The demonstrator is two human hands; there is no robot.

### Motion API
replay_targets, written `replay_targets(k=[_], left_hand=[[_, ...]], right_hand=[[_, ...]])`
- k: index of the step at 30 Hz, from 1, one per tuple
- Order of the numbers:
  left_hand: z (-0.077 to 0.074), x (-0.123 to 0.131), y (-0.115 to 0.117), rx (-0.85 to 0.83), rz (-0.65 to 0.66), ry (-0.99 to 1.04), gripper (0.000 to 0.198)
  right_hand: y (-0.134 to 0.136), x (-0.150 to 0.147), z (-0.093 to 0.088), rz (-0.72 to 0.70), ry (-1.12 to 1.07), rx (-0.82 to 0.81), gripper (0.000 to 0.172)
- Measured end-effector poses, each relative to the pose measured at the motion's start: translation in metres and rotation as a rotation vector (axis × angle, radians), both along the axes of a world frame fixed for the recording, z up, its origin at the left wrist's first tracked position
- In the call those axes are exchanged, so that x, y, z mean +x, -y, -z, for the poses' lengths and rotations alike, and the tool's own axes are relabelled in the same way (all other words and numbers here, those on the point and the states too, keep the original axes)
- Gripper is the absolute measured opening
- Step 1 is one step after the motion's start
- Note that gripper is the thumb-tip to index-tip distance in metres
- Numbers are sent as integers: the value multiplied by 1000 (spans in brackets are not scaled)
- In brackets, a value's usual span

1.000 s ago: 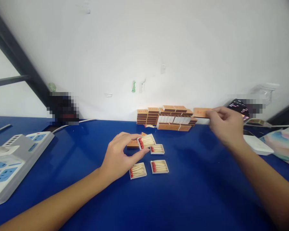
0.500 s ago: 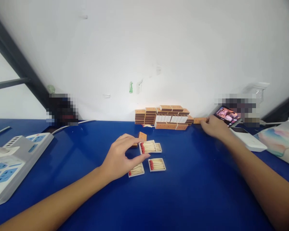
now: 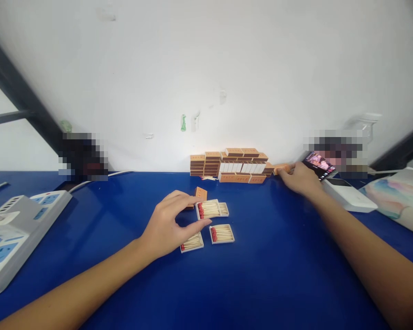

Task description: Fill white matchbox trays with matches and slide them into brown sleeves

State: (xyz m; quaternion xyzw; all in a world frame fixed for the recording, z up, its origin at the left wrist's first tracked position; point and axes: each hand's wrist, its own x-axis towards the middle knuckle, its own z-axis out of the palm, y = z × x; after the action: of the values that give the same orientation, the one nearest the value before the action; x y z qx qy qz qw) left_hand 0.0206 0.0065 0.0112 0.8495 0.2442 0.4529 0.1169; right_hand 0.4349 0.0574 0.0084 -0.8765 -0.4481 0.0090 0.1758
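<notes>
My left hand [image 3: 172, 220] has thumb and index finger closed on opposite edges of a small white matchbox tray [image 3: 209, 209] full of red-tipped matches. That tray overlaps another tray [image 3: 224, 209]. Below it lie two more match-filled trays, one [image 3: 222, 233] in full view, the other [image 3: 192, 243] partly behind my thumb. An orange matchbox [image 3: 201, 194] lies just past my fingertips. At the right end of a stack of matchboxes [image 3: 212, 164], my right hand [image 3: 301, 178] grips an orange matchbox [image 3: 281, 168]; its fingertips are partly hidden.
Loose matches [image 3: 209, 178] lie at the foot of the stack, against the white wall. A phone [image 3: 319, 164] leans beside a white device [image 3: 351, 195] on the right. On the left sits a large power strip [image 3: 30, 233] with a cable. The table [image 3: 227, 284] is blue.
The matchbox at my right hand has tilted and lifted slightly, and that hand has shifted a little. My left hand keeps its place by the tray. The whole view has drifted slightly.
</notes>
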Motion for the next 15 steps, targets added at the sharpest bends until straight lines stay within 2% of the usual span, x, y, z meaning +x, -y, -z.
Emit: replay_targets(k=[5, 10, 15], left_hand=[[1, 0, -1, -7, 3, 7, 35], [0, 0, 0, -17, 5, 5, 36], [0, 0, 0, -10, 16, 8, 37]], right_hand=[[-4, -2, 2, 27, 18, -31, 42], [-1, -6, 7, 52, 58, 15, 43], [9, -6, -1, 31, 160, 85, 42]])
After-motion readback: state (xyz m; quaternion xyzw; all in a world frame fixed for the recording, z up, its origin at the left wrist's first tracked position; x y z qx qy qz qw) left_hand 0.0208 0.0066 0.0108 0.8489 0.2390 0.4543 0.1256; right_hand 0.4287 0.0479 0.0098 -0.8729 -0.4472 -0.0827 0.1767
